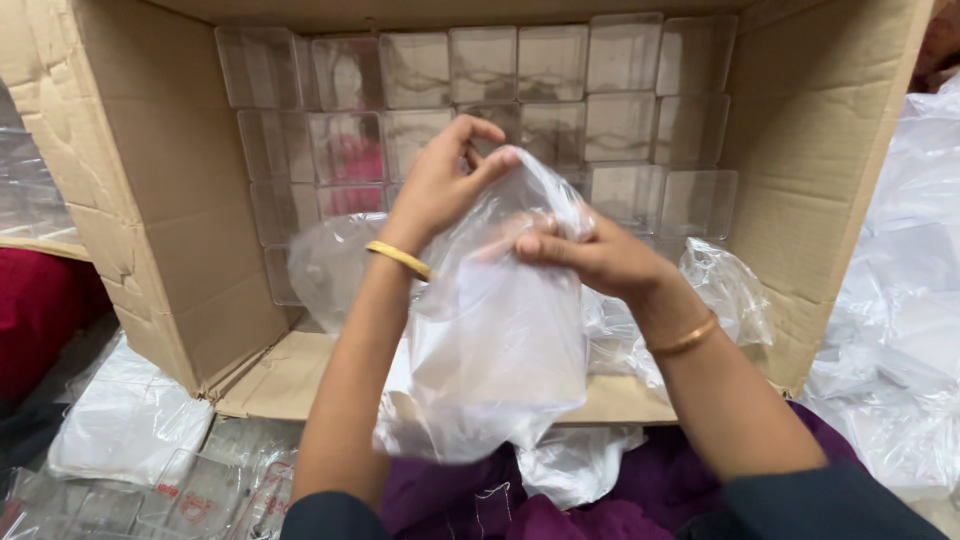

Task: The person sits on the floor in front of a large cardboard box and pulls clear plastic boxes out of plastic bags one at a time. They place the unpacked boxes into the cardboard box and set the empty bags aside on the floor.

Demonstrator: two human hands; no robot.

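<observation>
Both hands, the left hand and right hand, pinch the gathered top of a thin clear plastic bag hanging before the open cardboard box of clear containers, and it looks light, limp and slippery, best gripped at its bunched neck.

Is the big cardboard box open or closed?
Open. The big brown cardboard box lies on its side, flaps spread, so the stacked clear plastic containers inside show.

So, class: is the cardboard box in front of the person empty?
No: the cardboard box holds rows of stacked clear plastic containers along its back.
</observation>
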